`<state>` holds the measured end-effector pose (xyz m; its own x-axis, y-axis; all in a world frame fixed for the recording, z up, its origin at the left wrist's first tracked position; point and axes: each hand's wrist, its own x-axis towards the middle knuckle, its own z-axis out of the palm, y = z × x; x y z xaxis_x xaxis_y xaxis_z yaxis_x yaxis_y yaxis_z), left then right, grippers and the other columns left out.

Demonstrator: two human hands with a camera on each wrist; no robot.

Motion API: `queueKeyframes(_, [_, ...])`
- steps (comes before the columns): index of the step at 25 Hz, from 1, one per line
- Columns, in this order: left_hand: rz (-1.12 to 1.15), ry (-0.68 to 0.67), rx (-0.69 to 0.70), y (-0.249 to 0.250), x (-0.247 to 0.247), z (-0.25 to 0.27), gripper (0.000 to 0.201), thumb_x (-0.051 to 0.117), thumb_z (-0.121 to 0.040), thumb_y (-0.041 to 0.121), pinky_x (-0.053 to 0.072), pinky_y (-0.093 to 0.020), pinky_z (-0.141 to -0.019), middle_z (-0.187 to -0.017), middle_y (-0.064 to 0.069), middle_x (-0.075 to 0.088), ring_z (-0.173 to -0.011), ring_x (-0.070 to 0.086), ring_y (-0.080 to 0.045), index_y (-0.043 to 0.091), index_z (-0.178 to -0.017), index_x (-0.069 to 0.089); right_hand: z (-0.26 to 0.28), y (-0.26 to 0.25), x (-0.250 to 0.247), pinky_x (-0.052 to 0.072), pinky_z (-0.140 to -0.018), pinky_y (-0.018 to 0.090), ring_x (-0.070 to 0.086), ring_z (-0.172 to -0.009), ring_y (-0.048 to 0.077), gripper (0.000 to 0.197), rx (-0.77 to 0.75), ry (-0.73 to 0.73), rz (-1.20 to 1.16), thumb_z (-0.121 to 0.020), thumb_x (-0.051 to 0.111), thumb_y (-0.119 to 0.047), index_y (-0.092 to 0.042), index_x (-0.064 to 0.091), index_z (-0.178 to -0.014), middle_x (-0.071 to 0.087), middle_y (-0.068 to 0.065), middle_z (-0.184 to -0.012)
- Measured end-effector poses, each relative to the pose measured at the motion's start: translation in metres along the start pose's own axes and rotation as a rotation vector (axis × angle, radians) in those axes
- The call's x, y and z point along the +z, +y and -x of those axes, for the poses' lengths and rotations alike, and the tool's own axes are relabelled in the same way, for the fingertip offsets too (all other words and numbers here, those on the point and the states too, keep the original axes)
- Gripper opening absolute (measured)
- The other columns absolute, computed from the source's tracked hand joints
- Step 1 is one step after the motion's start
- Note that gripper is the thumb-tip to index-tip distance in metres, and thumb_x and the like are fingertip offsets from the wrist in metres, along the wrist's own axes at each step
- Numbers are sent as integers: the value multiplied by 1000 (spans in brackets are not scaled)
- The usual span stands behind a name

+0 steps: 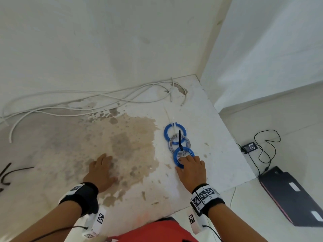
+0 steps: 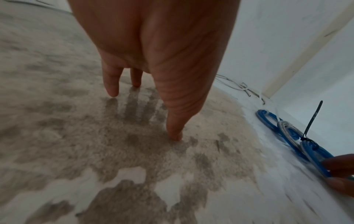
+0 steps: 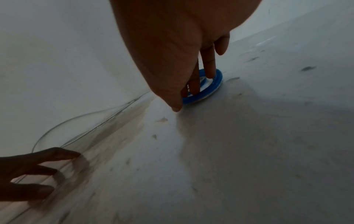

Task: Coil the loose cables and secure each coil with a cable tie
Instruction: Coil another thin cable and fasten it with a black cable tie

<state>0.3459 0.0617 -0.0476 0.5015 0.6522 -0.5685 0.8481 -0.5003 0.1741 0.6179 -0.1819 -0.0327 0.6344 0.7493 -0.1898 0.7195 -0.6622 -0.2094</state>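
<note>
Three small coils lie in an overlapping row on the white surface (image 1: 218, 137): a far blue coil (image 1: 166, 132), a grey coil (image 1: 172, 144) and a near blue coil (image 1: 176, 158). A black cable tie (image 1: 179, 139) stands up where the grey and near blue coils meet. My right hand (image 1: 190, 165) pinches the near blue coil (image 3: 214, 86), its fingers (image 3: 209, 68) inside the ring and its thumb (image 3: 175, 104) outside. My left hand (image 1: 103, 167) holds nothing; its fingers are straight and spread over the brown stain, and its thumb (image 2: 175, 133) touches the surface.
Long loose white cables (image 1: 87, 98) trail along the back wall to the corner. Black cable ties (image 1: 5, 173) lie at the far left edge. Right of the surface's edge, lower down, sit a laptop (image 1: 293, 196) and a small black device (image 1: 249, 147) with a black cord.
</note>
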Motion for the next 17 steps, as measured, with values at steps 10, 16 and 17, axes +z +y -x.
queueKeyframes(10, [4, 2, -1, 2, 1, 0, 97, 69, -85, 53, 22, -46, -120, -166, -5, 0, -150, 10, -40, 23, -157, 12, 9, 8, 2, 43, -81, 33, 57, -93, 19, 21, 18, -15, -7, -92, 65, -37, -26, 72, -109, 68, -6, -97])
queueKeyframes(16, [10, 7, -3, 2, 0, 2, 96, 69, -86, 51, 22, -45, -120, -166, -6, 0, -150, 9, -39, 22, -157, 12, 10, 7, 2, 43, -79, 34, 57, -90, 20, 20, 28, -13, -5, -91, 67, -36, -25, 73, -107, 67, -6, -94])
queueKeyframes(17, [9, 9, 0, 2, 1, 2, 96, 69, -85, 51, 22, -45, -120, -166, -5, 0, -150, 10, -39, 22, -157, 12, 11, 7, 2, 43, -80, 34, 57, -91, 20, 21, 30, -19, -8, -92, 66, -36, -25, 72, -109, 67, -6, -96])
